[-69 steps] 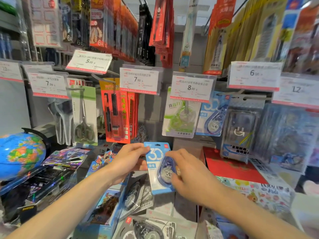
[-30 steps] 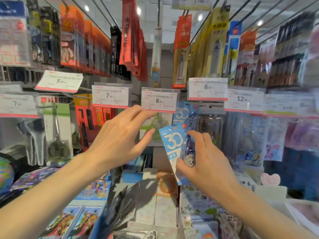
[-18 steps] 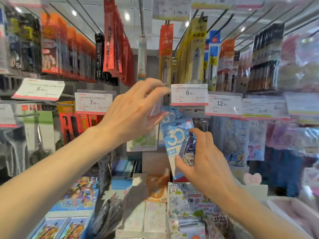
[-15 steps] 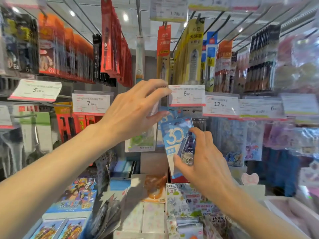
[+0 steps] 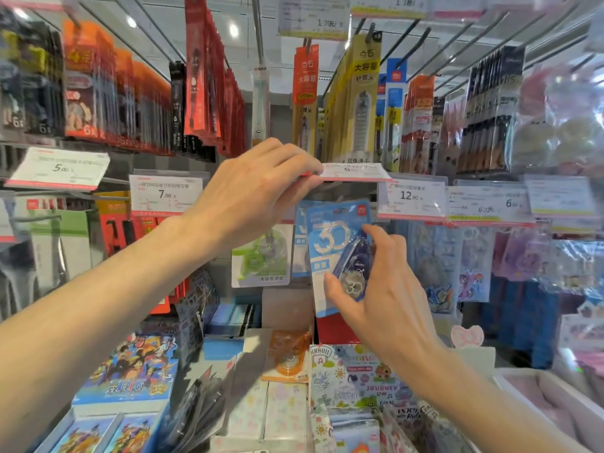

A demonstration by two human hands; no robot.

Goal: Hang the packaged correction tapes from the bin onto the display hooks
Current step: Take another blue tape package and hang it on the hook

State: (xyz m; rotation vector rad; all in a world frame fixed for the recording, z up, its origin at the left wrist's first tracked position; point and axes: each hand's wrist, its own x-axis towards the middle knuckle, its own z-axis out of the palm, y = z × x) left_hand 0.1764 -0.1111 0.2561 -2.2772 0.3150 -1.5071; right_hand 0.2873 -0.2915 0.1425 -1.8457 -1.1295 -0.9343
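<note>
Left hand (image 5: 258, 188) now pinches the price tag (image 5: 351, 171) and has flipped it up nearly flat; half a second ago it still hung face-on. That likely clears the hook end, though the hook itself is hidden. Right hand (image 5: 382, 282) grips the blue correction tape pack (image 5: 330, 250) by its lower part, upright, just under the raised tag, in front of identical packs (image 5: 300, 243) already hanging. Threading not yet done.

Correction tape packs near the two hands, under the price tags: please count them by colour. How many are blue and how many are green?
Blue: 2, the held pack and the hanging pack behind it
Green: 1, the green pack
Total: 3
</note>
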